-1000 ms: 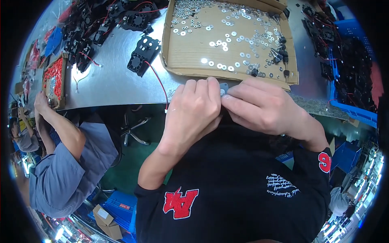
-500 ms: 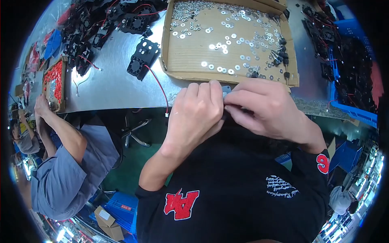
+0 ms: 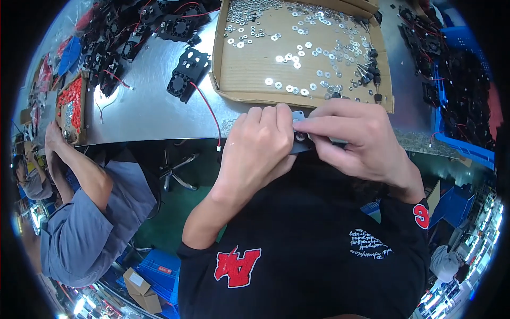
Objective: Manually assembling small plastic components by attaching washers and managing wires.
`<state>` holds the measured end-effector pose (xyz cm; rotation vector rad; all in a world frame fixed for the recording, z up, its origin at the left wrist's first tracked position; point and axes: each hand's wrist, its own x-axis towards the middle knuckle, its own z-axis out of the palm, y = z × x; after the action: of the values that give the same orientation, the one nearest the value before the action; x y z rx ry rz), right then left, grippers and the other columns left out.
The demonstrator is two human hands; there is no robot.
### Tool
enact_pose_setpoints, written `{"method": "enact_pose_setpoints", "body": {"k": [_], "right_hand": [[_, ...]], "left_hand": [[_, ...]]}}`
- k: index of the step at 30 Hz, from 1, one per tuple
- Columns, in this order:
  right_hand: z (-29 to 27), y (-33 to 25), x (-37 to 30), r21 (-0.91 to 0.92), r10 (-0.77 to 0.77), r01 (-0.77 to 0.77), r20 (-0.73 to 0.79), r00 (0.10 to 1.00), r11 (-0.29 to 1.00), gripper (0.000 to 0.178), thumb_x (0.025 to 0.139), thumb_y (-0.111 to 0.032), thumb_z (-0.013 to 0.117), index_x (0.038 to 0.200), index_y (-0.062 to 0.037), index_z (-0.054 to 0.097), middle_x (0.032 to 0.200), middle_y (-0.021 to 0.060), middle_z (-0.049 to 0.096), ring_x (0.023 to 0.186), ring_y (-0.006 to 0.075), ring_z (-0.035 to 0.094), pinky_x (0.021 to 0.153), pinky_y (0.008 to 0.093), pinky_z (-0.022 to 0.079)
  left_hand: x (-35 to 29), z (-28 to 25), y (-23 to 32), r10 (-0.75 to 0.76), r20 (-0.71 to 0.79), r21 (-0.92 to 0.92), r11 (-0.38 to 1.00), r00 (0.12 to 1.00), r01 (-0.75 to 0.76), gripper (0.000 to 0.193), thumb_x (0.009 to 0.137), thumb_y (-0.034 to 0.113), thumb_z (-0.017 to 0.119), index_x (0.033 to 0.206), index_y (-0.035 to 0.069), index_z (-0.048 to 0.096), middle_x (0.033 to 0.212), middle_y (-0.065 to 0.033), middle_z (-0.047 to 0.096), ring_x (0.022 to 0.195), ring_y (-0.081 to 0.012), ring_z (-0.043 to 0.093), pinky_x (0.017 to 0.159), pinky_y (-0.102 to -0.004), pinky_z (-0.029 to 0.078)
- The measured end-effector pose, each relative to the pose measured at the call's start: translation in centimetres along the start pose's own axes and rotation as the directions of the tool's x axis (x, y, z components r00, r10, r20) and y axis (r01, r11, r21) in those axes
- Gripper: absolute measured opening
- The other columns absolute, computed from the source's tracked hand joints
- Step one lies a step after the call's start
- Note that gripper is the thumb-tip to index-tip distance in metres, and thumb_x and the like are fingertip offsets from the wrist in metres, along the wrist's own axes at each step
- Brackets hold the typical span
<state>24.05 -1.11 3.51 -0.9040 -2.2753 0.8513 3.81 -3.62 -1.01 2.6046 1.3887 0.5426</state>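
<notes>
My left hand is closed around a grey flat-faced part, whose edges show past the fingers. Most of that part is hidden by both hands. On it sits a small round fastener with a shiny middle. My right hand bends in from the other side, its forefinger and thumb on either side of the fastener; how firmly they touch it is hard to see. Just beyond my hands lies a shallow cardboard tray with loose washers, nuts and several black-headed screws.
A black fan unit with a red wire lies left of the tray, before a heap of similar units. More units fill a blue crate at the right. Left, a co-worker's arm reaches to a box of red pieces.
My right thumb has drawn away to the right and the fingers have parted somewhat, baring the round fastener and more of the grey part. My left hand stays almost still.
</notes>
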Motion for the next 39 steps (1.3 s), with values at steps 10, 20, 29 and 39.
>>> {"method": "enact_pose_setpoints", "body": {"k": [10,20,29,39], "right_hand": [[-0.1,0.5,0.2,-0.028,-0.055,0.058,0.1,0.993,0.998,0.021,0.08,-0.001,0.076,0.101,-0.0017,0.071,0.09,0.0109,0.068,0.076,0.0266,0.068,0.065,0.0338,0.054],[0.2,1.0,0.1,-0.119,-0.069,0.078,0.079,0.994,0.99,0.022,0.075,-0.008,0.082,0.093,-0.0034,0.07,0.084,0.0084,0.066,0.072,0.0266,0.065,0.062,0.0344,0.052],[0.7,0.8,-0.4,0.008,0.024,-0.024,0.002,1.0,1.0,0.027,0.076,-0.01,0.082,0.099,-0.0011,0.07,0.087,0.01,0.067,0.078,0.0249,0.067,0.067,0.0316,0.052],[-1.5,3.7,0.1,-0.124,0.141,-0.177,-0.254,0.957,0.976,0.013,0.086,-0.005,0.069,0.096,0.0017,0.069,0.087,0.0111,0.068,0.075,0.0201,0.065,0.07,0.0303,0.052]], "left_hand": [[0.1,-0.3,0.3,-0.051,0.069,0.0,0.999,0.996,0.052,0.046,0.066,0.022,0.078,0.1,-0.001,0.058,0.083,-0.011,0.062,0.079,-0.0271,0.063,0.072,-0.0378,0.053],[0.2,-0.2,0.7,-0.042,0.07,0.101,0.994,0.997,0.034,0.049,0.059,0.018,0.079,0.099,0.001,0.057,0.084,-0.0095,0.059,0.078,-0.0254,0.062,0.07,-0.0355,0.052],[0.3,-0.2,0.3,-0.015,-0.01,0.094,0.995,1.0,0.016,0.035,0.064,0.016,0.073,0.091,0.002,0.055,0.076,-0.0088,0.056,0.071,-0.0243,0.059,0.065,-0.0345,0.049],[-0.4,-1.4,-1.2,-0.17,-0.081,-0.067,0.984,0.982,0.165,0.044,0.066,0.018,0.079,0.104,0.002,0.061,0.088,-0.0153,0.066,0.082,-0.0342,0.066,0.073,-0.0409,0.054]]}}
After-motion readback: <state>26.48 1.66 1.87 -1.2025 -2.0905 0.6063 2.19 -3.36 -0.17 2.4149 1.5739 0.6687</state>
